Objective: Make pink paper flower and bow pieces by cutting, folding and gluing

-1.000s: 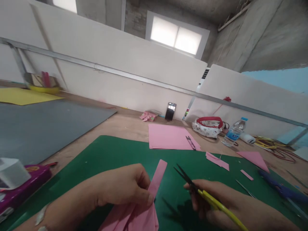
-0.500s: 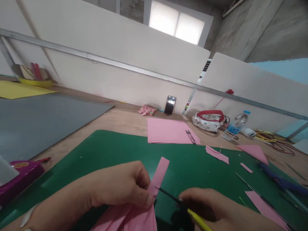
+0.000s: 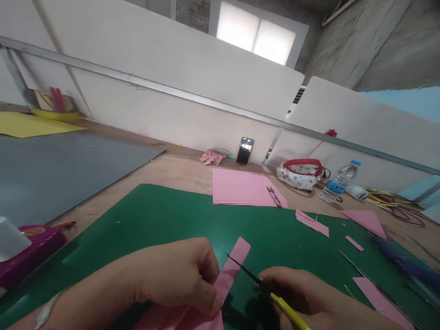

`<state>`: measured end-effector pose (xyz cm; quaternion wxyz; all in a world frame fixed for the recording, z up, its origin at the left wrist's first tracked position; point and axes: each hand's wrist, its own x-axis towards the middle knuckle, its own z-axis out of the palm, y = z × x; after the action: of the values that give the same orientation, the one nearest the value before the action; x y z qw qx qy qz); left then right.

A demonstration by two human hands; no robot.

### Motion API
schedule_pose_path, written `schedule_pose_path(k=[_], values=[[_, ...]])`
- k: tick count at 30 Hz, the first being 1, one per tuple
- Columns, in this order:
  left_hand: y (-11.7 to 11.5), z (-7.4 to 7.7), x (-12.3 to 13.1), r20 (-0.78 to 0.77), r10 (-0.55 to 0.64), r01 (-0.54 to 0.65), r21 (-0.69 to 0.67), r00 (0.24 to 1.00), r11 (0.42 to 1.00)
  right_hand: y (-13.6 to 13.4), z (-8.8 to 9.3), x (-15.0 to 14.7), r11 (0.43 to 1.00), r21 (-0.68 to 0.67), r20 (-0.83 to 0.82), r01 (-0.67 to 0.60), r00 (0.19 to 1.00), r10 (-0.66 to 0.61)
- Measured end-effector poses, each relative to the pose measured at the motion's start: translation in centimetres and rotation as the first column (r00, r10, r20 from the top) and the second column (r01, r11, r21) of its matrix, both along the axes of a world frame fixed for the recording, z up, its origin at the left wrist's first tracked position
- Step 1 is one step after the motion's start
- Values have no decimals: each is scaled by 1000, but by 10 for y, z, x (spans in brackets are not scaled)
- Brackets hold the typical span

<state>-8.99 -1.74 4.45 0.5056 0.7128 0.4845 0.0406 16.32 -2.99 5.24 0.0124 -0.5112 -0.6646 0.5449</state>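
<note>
My left hand (image 3: 187, 277) pinches a folded pink paper piece (image 3: 233, 266) between thumb and fingers. One narrow strip of it sticks up past the thumb, and its wider folds spread below the hand. My right hand (image 3: 302, 293) is closed around a slim tool (image 3: 245, 271) with a dark pointed tip and a yellow handle; whether it has one blade or two I cannot tell. The tool's tip lies across the strip in view, just right of my left fingers. Both hands are above a green cutting mat (image 3: 172, 213).
Behind the mat lie pink sheets (image 3: 240, 188) with thread snips (image 3: 274, 196) on top. A phone (image 3: 245, 150), a pouch (image 3: 299, 174) and a water bottle (image 3: 340, 181) stand farther back. Pink scraps (image 3: 312, 223) and a blue glue gun (image 3: 398, 256) are at right, a purple device (image 3: 37, 247) at left.
The pink strip has tilted and shifted slightly right and down with my left hand. The tool's tip has moved up along the strip, toward its left edge.
</note>
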Motion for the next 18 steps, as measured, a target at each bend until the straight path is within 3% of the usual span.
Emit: schedule_pose_path(k=[8,13,18], values=[[-1,1,2,-10,15,-15,-10,1000,1000,2,-1,-8,984,158,71,-87,995,76],[-1,1,1,-3,24,-24,2,1000,1000,8,-14,-6,914,338,35,-224,973,226],[0,-5,1,3,21,-21,-48,1000,999,10,-20,-6,879,402,-18,-256,958,287]])
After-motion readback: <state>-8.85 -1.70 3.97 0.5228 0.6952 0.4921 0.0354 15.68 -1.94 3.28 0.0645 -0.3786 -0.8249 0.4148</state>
